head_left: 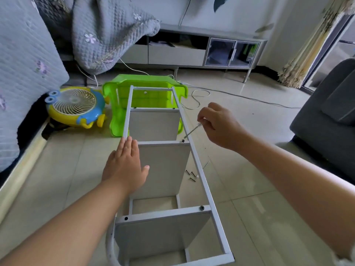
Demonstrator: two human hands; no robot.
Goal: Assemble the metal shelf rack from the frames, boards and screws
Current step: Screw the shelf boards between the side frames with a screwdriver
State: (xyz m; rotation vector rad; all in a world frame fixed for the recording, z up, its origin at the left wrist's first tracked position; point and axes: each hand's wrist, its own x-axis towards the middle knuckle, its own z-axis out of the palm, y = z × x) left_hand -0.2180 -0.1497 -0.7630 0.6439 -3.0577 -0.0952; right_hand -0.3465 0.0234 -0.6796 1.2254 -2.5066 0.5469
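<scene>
The white metal shelf rack (pixel 201 173) lies on its side on the tiled floor, its top frame facing me and several grey boards (pixel 165 169) standing between the frames. My left hand (pixel 124 166) lies flat with straight fingers on the frame's left rail at the middle crossbar. My right hand (pixel 217 123) pinches a small screwdriver (pixel 192 130) whose tip sits on a screw (pixel 183 140) at the right end of the middle crossbar. Loose black screws (pixel 191 174) lie on the floor right of the rack.
A green plastic stool (pixel 146 93) lies overturned under the rack's far end. A yellow and blue fan (pixel 75 106) stands at the left by a mattress (pixel 23 73). A grey sofa (pixel 330 116) is at the right, white cables (pixel 199 96) trail behind.
</scene>
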